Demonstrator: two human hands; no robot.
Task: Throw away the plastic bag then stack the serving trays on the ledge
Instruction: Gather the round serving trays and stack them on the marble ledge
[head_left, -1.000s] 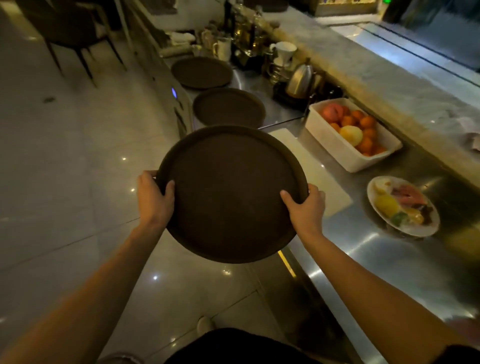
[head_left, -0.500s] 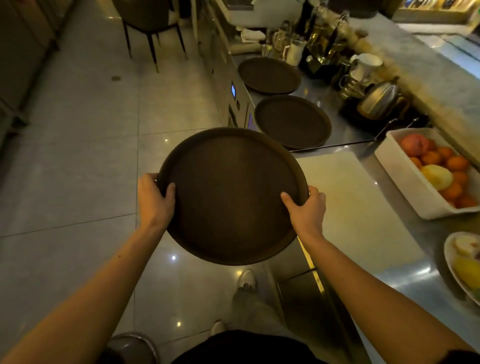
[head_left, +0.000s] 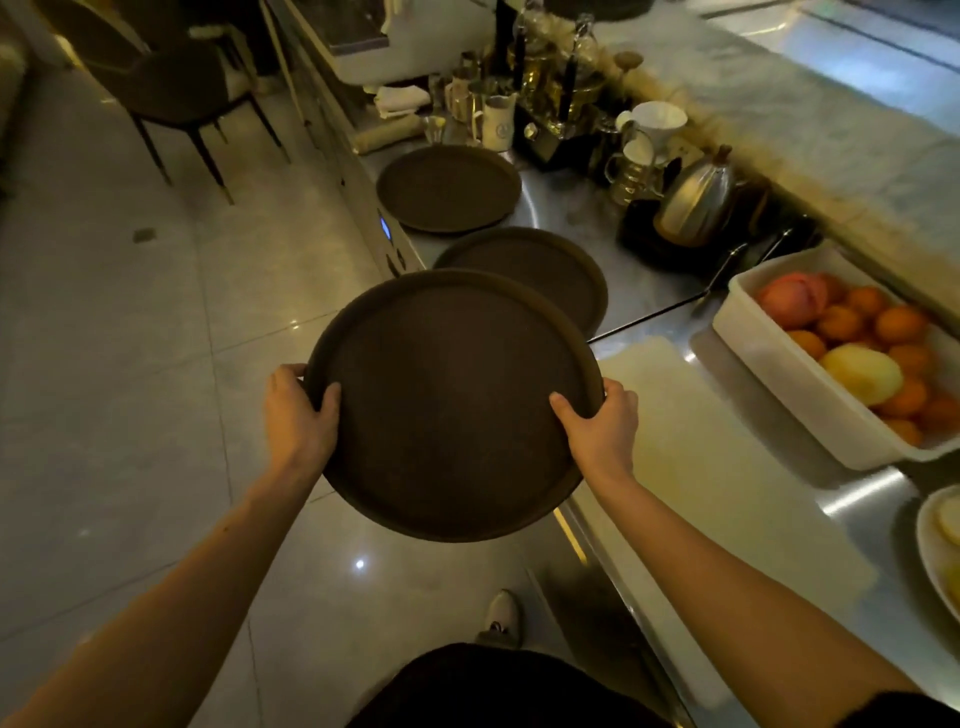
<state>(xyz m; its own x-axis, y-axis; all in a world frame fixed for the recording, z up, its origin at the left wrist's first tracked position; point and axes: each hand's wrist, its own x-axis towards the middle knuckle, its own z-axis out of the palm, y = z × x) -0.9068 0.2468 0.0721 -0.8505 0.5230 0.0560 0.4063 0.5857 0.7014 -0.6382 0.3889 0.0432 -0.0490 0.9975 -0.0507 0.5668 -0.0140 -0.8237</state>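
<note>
Since the earlier frame, I carried the round serving tray (head_left: 452, 410) nearer the counter's two trays (head_left: 524, 278), my left hand (head_left: 298, 415) and right hand (head_left: 602, 426) clasping opposite rims.

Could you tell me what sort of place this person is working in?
Probably a café or restaurant service counter: round serving trays lie on a steel worktop, beside a pour-over kettle and a dripper, with a tub of fruit nearby.
</note>
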